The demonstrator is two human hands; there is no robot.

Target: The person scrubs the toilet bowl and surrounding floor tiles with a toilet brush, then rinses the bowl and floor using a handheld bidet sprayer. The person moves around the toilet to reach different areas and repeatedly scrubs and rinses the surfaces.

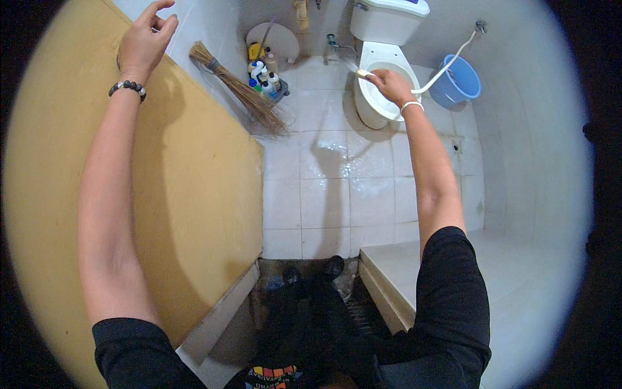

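Observation:
My right hand (392, 87) grips the end of a white hose (440, 80), with water spraying from it towards the back left, above the left rim of the white toilet bowl (364, 104). From a wall tap (480, 26) the hose runs down past a blue bucket (461, 78). My left hand (146, 41) is raised near the top edge of the yellow door (204, 160), fingers apart and slightly curled, holding nothing. Below and right of it, a stick broom (238, 90) leans at the left wall. The tiled floor (323, 160) looks wet and shiny.
Several cleaning bottles (267, 80) stand in a grey holder in the back left corner, before a round pale lid (279, 39). Another tap (332, 41) is left of the toilet. A floor drain (456, 147) lies at right. A raised door sill and frame (384, 287) border my feet.

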